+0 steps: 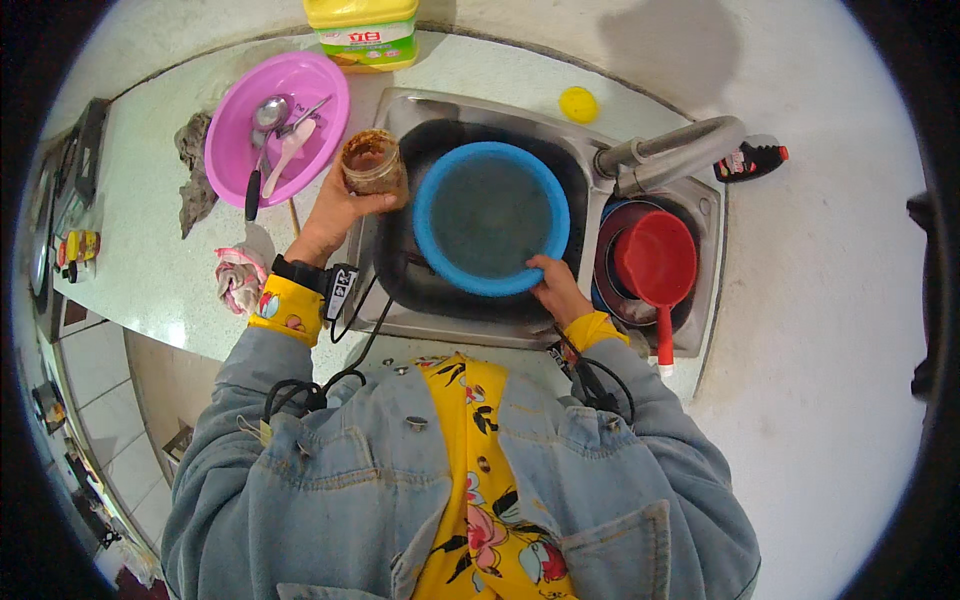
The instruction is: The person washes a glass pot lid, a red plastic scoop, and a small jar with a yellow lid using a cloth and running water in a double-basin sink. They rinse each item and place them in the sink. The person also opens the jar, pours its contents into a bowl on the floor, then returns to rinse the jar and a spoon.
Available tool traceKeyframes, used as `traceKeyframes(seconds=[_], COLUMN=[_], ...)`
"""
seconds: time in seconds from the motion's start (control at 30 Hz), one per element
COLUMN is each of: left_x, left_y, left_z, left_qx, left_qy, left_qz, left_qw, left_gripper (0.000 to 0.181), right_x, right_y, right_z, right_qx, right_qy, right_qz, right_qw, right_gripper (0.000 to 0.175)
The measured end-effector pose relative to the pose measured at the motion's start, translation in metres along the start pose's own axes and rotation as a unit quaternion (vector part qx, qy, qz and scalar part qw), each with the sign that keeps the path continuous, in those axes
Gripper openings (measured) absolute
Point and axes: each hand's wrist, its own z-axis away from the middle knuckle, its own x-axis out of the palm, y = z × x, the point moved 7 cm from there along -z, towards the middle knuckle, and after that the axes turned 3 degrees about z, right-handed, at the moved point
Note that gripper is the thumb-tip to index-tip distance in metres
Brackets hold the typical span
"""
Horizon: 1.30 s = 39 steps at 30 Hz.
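My left hand is closed around a clear jar smeared inside with brown residue. It holds the jar, mouth up and without a lid, over the left rim of the steel sink. A round blue basin sits in the large sink bowl with greyish, cloudy liquid in it. At the basin's lower right rim, my right hand grips the edge with its thumb on top; the other fingers are mostly hidden.
A pink basin with a ladle and a rice paddle stands left, near cloths. A red dipper lies in the small sink bowl below the faucet. Behind are a yellow detergent jug and a yellow round object.
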Motion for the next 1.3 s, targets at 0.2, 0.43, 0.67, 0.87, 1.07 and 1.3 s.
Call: traceKeyframes(seconds=[0.2, 0.43, 0.67, 0.87, 1.07, 1.3], left_x=[0.004, 0.020, 0.056, 0.078, 0.089, 0.093], left_y=[0.005, -0.036, -0.086, -0.132, -0.173, -0.186], left_z=[-0.002, -0.011, -0.022, -0.023, -0.023, -0.018], left_qx=[0.033, -0.009, -0.057, -0.133, -0.243, -0.243], left_qy=[-0.039, -0.085, -0.159, -0.210, -0.219, -0.313], left_qz=[0.003, -0.020, -0.012, -0.150, -0.126, -0.127], left_qw=[0.999, 0.996, 0.986, 0.957, 0.937, 0.909], left_gripper=[0.080, 0.077, 0.078, 0.085, 0.077, 0.077], right_x=[-0.023, -0.047, -0.088, -0.115, -0.112, -0.115], right_y=[-0.014, -0.029, -0.014, 0.016, 0.041, 0.057], right_z=[0.065, 0.172, 0.242, 0.257, 0.260, 0.256], right_qx=[-0.018, -0.075, -0.095, -0.101, -0.089, -0.091], right_qy=[-0.005, 0.057, 0.138, 0.163, 0.150, 0.135], right_qz=[-0.021, -0.036, -0.048, -0.082, -0.097, -0.103], right_qw=[1.000, 0.995, 0.985, 0.978, 0.980, 0.981], right_gripper=[0.036, 0.048, 0.054, 0.054, 0.047, 0.045])
